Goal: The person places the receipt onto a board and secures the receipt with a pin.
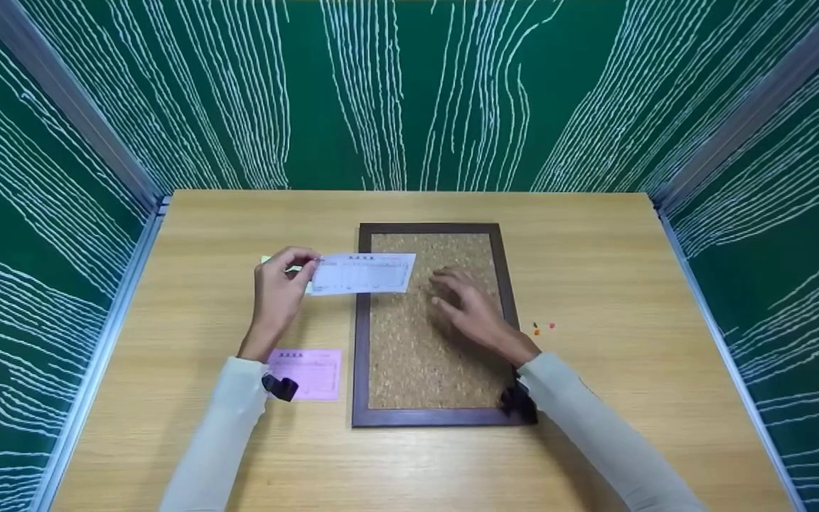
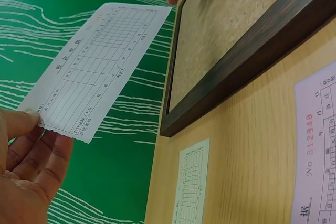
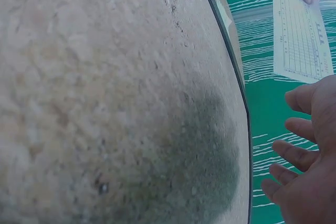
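My left hand (image 1: 283,288) pinches a white receipt slip (image 1: 363,274) by its left end, between thumb and fingers. The slip is held up off the table, its right part over the left side of a framed cork board (image 1: 431,355). In the left wrist view the slip (image 2: 100,66) shows a printed grid. Above the cork my right hand (image 1: 472,306) hovers with its fingers spread and nothing in them; the right wrist view shows that hand (image 3: 310,156) apart from the slip (image 3: 300,35). The board lies flat, its dark frame (image 1: 361,355) around bare cork.
A pink receipt slip (image 1: 310,373) lies left of the board, partly under the left wrist's camera. A green slip (image 2: 192,182) lies beyond it, mostly hidden by the left hand in the head view. Several tiny coloured pins (image 1: 537,332) lie right of the board on the wooden table (image 1: 616,284).
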`<state>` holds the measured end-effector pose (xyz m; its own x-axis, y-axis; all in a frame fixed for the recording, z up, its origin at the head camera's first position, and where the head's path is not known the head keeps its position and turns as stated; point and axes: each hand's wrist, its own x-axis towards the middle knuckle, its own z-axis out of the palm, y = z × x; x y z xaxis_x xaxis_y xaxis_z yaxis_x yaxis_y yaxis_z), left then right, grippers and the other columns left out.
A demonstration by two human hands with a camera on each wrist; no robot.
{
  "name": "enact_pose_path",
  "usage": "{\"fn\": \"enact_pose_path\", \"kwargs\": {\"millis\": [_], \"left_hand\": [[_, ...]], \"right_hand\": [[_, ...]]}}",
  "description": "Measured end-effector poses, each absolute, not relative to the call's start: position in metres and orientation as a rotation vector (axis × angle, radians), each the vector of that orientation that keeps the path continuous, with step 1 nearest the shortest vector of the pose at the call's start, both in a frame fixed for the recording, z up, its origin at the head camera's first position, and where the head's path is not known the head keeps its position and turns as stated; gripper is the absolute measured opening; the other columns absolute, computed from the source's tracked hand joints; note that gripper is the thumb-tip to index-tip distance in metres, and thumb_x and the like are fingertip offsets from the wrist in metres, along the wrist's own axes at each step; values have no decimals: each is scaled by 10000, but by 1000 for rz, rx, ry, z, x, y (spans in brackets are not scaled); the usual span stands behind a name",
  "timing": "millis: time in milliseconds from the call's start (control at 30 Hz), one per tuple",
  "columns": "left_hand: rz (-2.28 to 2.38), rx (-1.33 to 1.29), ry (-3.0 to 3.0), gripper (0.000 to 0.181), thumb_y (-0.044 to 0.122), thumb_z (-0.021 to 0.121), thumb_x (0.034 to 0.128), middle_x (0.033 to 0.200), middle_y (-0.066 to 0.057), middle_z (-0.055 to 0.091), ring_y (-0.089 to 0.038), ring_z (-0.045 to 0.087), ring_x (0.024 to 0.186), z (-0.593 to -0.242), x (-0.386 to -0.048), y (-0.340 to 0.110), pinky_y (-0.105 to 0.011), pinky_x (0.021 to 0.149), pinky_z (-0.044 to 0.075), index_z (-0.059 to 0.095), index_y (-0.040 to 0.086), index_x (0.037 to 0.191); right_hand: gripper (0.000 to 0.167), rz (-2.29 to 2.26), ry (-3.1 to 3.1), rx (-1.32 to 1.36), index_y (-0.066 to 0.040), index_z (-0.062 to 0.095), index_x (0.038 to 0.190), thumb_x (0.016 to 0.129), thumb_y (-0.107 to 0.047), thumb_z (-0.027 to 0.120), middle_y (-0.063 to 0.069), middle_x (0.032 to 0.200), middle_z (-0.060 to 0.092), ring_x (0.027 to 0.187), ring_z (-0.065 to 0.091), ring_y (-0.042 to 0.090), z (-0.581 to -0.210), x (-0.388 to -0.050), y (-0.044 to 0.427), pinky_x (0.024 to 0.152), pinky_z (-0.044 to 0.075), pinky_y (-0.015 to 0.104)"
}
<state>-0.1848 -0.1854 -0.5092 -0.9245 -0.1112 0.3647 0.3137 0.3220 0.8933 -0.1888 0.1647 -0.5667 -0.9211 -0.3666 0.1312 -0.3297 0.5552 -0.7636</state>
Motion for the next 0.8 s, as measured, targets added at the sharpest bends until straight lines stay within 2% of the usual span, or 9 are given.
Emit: {"fn": "enact_pose_path", "kwargs": {"millis": [333, 667, 800], "left_hand": [[-1689, -164, -2210, 80, -90, 757, 983, 997, -144, 793, -186, 720, 897, -517, -186, -177, -219, 778, 626, 801, -32, 1016], [-1779, -177, -2166, 80, -92, 755, 984, 989, -156, 794, -178, 726, 903, -521, -188, -167, -218, 767, 626, 802, -34, 1013], [-1792, -171, -2169, 81, -80, 747, 997, 991, -149, 792, -185, 715, 905, -522, -188, -165, -209, 756, 614, 803, -25, 1018]], "right_hand": [[416, -1363, 2687, -639, 42, 657, 1460, 1080, -118, 711, 198, 1541, 605, 1483, 531, 377, -564, -191, 156, 1252, 412, 548], [395, -1438, 2626, -592, -45, 667, 1482, 1100, -142, 689, 119, 1540, 614, 1486, 539, 296, -568, -189, 155, 1251, 427, 501], [351, -1555, 2554, -559, -87, 692, 1456, 1111, -148, 679, 72, 1495, 656, 1449, 591, 267, -568, -187, 154, 1230, 461, 490]]}}
